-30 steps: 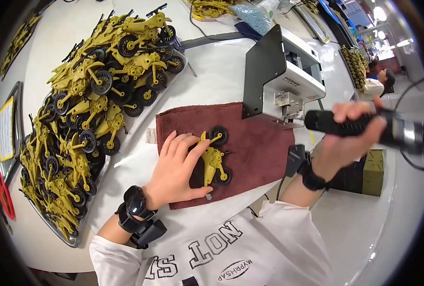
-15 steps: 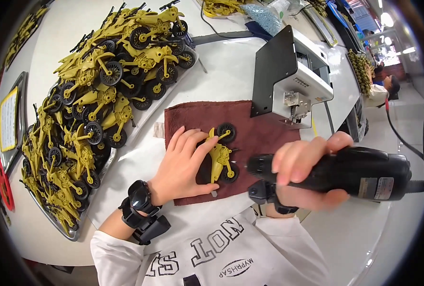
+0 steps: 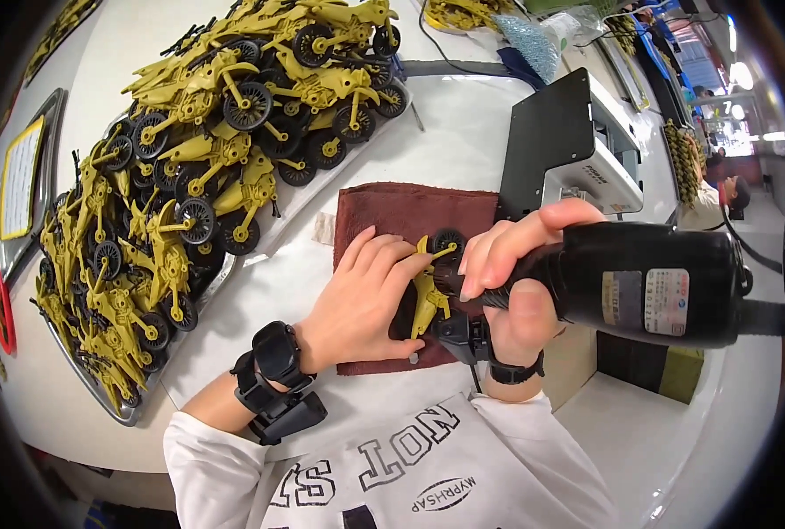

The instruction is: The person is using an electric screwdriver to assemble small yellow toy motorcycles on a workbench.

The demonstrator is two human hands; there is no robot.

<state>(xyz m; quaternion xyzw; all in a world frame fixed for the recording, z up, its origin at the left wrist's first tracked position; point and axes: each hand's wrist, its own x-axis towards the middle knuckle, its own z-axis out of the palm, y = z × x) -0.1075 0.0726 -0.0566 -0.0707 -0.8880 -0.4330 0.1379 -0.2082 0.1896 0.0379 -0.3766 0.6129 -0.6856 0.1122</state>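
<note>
A yellow toy motorcycle (image 3: 427,298) with black wheels lies on its side on a folded brown cloth (image 3: 377,210). My left hand (image 3: 355,304) holds it down there, index finger at its upper part and thumb at its lower end. A corded black electric screwdriver (image 3: 644,286) is gripped in my right hand (image 3: 525,273), tilted with its nose toward the motorcycle. The tip reaches the motorcycle's right side, but the screwdriver's nose and my fingers hide the exact contact.
On the left, a metal tray (image 3: 110,407) is heaped with similar toy motorcycles. Behind the cloth stands a white machine (image 3: 591,176) with a black side panel. A yellow-framed sheet (image 3: 22,179) and a red ring (image 3: 0,304) are at the far left. Another person (image 3: 719,207) is at the back right.
My right hand has brought the screwdriver left and over the toy motorcycle, covering its right side. My left hand keeps its hold. The whole view has shifted slightly.
</note>
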